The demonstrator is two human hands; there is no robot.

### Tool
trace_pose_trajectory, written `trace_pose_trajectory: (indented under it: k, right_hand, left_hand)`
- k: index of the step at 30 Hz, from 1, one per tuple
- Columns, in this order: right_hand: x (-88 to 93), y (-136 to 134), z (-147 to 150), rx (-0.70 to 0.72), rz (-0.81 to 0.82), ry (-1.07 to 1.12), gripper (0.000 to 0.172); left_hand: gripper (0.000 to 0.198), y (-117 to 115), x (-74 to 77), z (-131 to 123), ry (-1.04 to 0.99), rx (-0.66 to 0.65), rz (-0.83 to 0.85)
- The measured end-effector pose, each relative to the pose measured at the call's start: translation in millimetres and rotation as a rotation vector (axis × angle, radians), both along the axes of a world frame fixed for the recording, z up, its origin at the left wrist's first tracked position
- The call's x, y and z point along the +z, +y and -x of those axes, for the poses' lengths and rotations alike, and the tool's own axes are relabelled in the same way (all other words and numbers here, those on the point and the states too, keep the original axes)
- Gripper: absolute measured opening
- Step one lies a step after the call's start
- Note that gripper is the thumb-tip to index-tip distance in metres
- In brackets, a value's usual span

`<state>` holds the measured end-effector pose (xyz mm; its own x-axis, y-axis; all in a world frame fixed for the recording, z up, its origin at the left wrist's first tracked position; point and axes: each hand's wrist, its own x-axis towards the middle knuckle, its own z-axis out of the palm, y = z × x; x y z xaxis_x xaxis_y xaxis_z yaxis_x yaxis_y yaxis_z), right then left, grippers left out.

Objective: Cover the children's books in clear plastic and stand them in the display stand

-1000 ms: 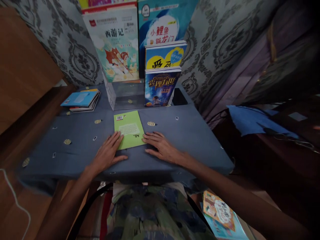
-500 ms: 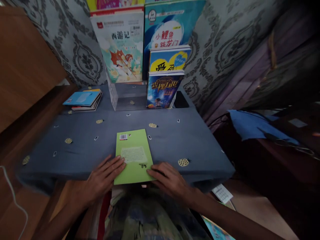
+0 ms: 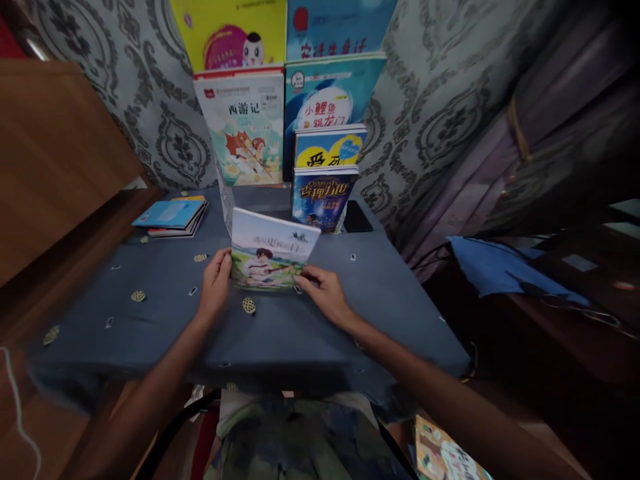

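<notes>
Between my two hands is a thin paperback book (image 3: 273, 257), tilted up off the table with its illustrated front cover towards me; the cover shows a figure with a guitar on green grass. My left hand (image 3: 217, 277) is closed on the book's left edge. At the lower right corner, my right hand (image 3: 323, 287) pinches the cover between thumb and fingers. Just behind the book stands a clear display rack (image 3: 226, 200). Its lower right slot holds a dark blue book (image 3: 324, 200), with a yellow and blue book (image 3: 330, 148) behind it.
Higher up the rack stand a white illustrated book (image 3: 245, 133), a teal book (image 3: 335, 93) and others. A small stack of books (image 3: 170, 215) lies at the back left of the cloth-covered table (image 3: 165, 327). A black phone-like slab (image 3: 358, 217) lies right of the rack.
The green back cover lay flat near the table edge under my hands. Now the book is raised, turned to its front cover and moved towards the rack. The view has tilted up a little.
</notes>
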<state>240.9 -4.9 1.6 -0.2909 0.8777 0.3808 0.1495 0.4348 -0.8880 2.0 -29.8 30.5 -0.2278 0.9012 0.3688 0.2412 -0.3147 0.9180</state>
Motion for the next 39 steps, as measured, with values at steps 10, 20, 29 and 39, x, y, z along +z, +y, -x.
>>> trace_pose_trajectory:
  k: [10,20,29,39]
  right_hand:
    - [-3.6,26.4,-21.2,-0.177,0.109,-0.437,0.022]
    - [-12.1,51.8,-3.5,-0.141,-0.171,-0.512,0.029]
    - [-39.9,102.7,-13.5,-0.111,-0.108,-0.401,0.039]
    - [-43.8,111.0,-21.2,-0.08,-0.041,-0.248,0.04]
  left_hand:
    - [0.02,14.8,-31.0,16.6,0.587,-0.008,0.094]
    - [0.032,45.0,-35.8,0.8,1.082,0.005,0.116]
    - [0.031,65.3,-20.2,-26.4,1.209,0.024,0.176]
    - [0.039,78.1,4.0,-103.8,1.345,-0.036,0.285]
